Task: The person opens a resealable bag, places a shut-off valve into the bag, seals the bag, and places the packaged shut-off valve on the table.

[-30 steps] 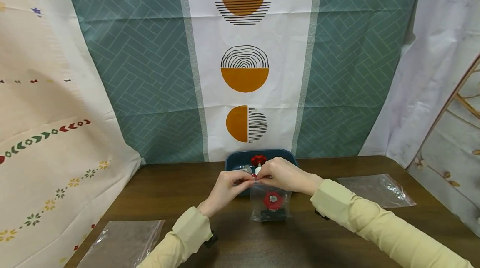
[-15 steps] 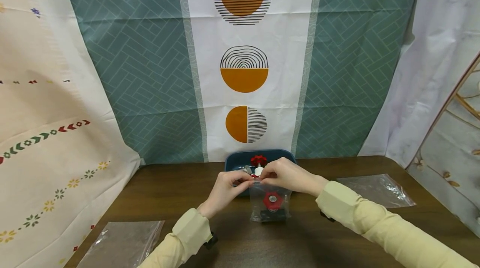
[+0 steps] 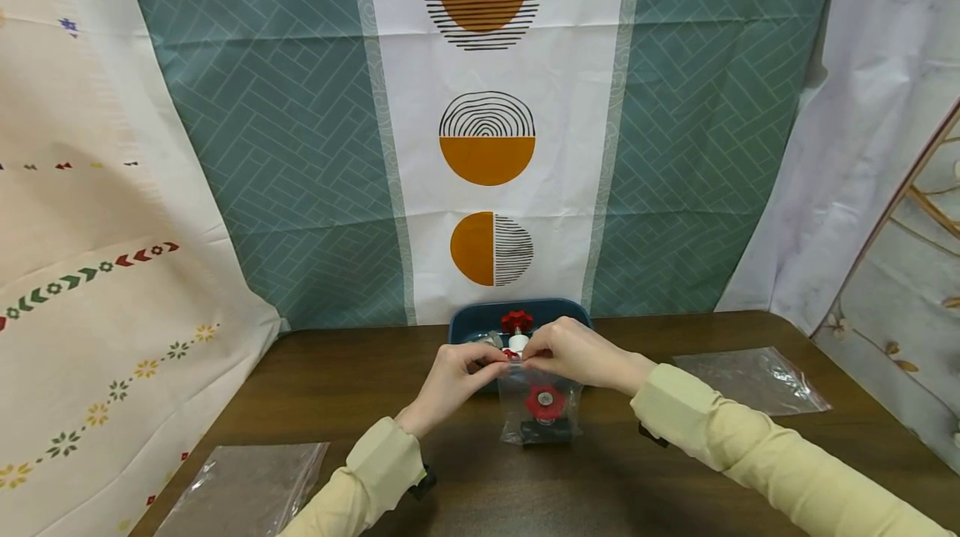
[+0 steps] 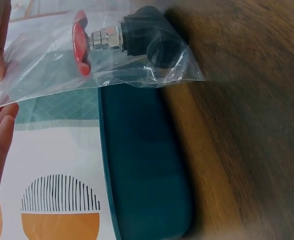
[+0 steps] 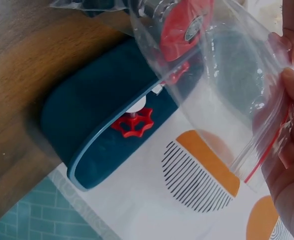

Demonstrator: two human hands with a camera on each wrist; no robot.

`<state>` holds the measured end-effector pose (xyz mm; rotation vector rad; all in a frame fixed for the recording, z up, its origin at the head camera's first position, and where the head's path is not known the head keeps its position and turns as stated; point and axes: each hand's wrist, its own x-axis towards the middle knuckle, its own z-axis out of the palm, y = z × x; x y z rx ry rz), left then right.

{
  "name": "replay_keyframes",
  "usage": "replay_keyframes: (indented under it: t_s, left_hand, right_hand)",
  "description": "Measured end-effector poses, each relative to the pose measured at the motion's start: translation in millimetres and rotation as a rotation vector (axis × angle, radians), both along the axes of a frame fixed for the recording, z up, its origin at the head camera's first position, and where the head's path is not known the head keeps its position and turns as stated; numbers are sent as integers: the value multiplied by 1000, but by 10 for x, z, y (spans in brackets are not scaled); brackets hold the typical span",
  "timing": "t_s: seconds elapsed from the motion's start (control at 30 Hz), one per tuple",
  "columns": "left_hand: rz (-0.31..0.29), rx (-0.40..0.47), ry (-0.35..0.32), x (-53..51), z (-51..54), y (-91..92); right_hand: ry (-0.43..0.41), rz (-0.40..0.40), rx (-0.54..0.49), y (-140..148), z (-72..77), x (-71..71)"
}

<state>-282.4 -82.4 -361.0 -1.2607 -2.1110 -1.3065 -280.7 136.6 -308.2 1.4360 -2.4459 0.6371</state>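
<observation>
Left hand (image 3: pixel 452 376) and right hand (image 3: pixel 576 353) both pinch the top edge of the clear zip bag (image 3: pixel 516 410), lower center of the frame; the valve with red handwheel (image 3: pixel 544 402) and black body (image 4: pixel 138 36) sits inside. Bag is in front of the dark blue bin (image 5: pixel 89 117), more valve parts in there. Step in hand looks like working the red-lined zip strip (image 5: pixel 266 156); can't tell how much is sealed. Next move probably calls for the left pinch to anchor while the right one runs rightward, pressing the strip. Versus 1 s ago: right fingertips slid slightly right, gap between hands wider; left hand and bag basically unchanged.
</observation>
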Motion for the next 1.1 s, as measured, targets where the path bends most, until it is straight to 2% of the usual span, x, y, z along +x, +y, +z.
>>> replay_keyframes:
  t_s: [0.13, 0.27, 0.37, 0.47, 0.67, 0.9, 0.97, 1.1]
  left_hand:
    - [13, -9, -3, 31, 19, 8]
    - [14, -8, -2, 168, 152, 20]
    - [17, -10, 4, 267, 255, 30]
    - [23, -15, 14, 288, 276, 35]
    - [8, -10, 26, 271, 254, 36]
    - [11, -14, -29, 275, 266, 44]
    - [-1, -6, -31, 236, 227, 46]
    - [1, -1, -34, 103, 87, 38]
  right_hand:
    - [-44, -5, 0, 22, -28, -10]
    - [-78, -16, -8, 60, -52, -18]
    - [-64, -23, -14, 76, -51, -18]
    - [-35, -11, -11, 73, -36, -4]
    - [5, 13, -10, 66, -12, 22]
    - [-18, -8, -22, 73, -27, 11]
    - [-42, -13, -26, 75, -32, 9]
    - [-84, -9, -31, 84, -42, 4]
